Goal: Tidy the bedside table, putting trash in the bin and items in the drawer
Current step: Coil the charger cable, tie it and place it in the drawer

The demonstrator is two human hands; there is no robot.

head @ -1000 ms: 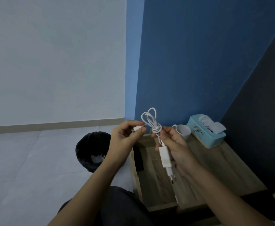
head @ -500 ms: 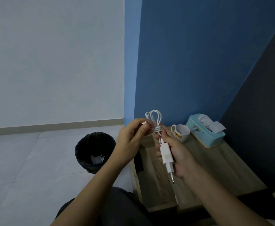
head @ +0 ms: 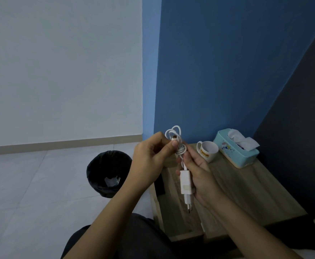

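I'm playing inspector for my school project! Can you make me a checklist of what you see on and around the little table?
Surface: wooden table, top mostly bare; open drawer at its left side.
Job's things: white charger held in the air above the drawer; bin on the floor to the left, with something pale inside.
Clutter: mug and tissue box at the back of the table.
Hands: right hand grips the charger; left hand pinches the cable's end.
Cables: white cable coiled in loops above the charger.
Surroundings: blue wall, pale floor.
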